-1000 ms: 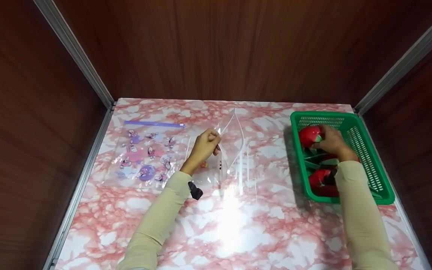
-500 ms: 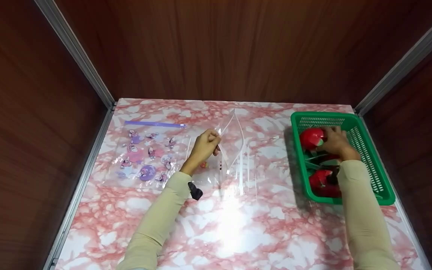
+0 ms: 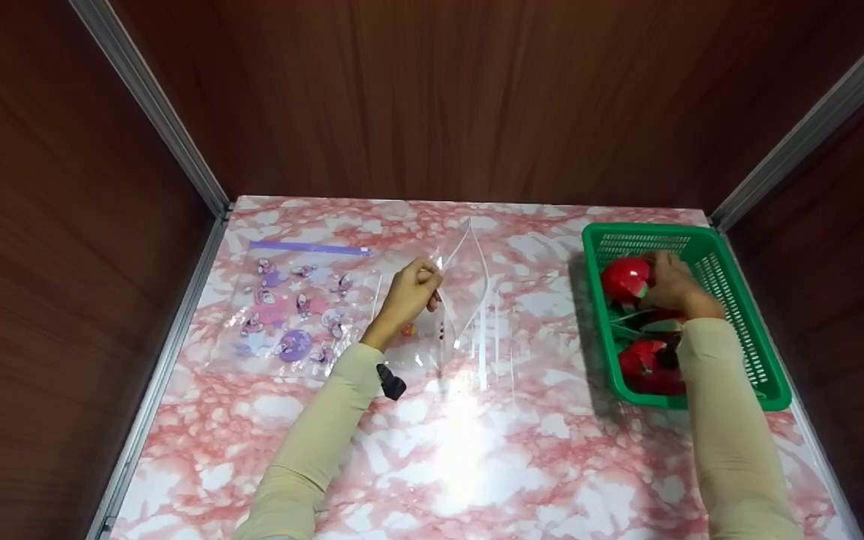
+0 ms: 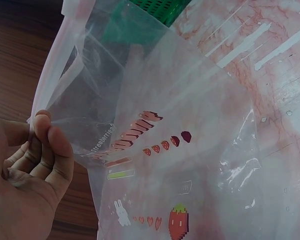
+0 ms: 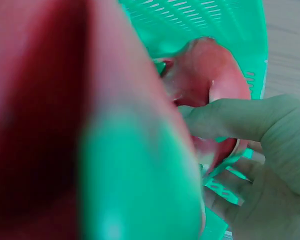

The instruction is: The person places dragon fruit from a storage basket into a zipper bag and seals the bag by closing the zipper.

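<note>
In the head view my left hand holds up the edge of a clear zip bag, whose mouth gapes toward the right. In the left wrist view, my thumb and fingertips pinch that edge; small strawberry and rabbit prints mark the bag. My right hand reaches into the green basket, beside a shiny red thing with a green and white patch. In the right wrist view, my thumb lies over a curved red piece. A large blurred red and green shape hides my fingertips, so I cannot tell what they grip.
Another red thing lies at the front of the basket, below more dark and green pieces. A clear bag with a purple zip strip and cartoon prints lies flat at the left. Dark wood panels surround the marbled table.
My right hand has shifted slightly right and away from the top of the red thing, which has moved a little right and shows more. My left hand and the bag stay put.
</note>
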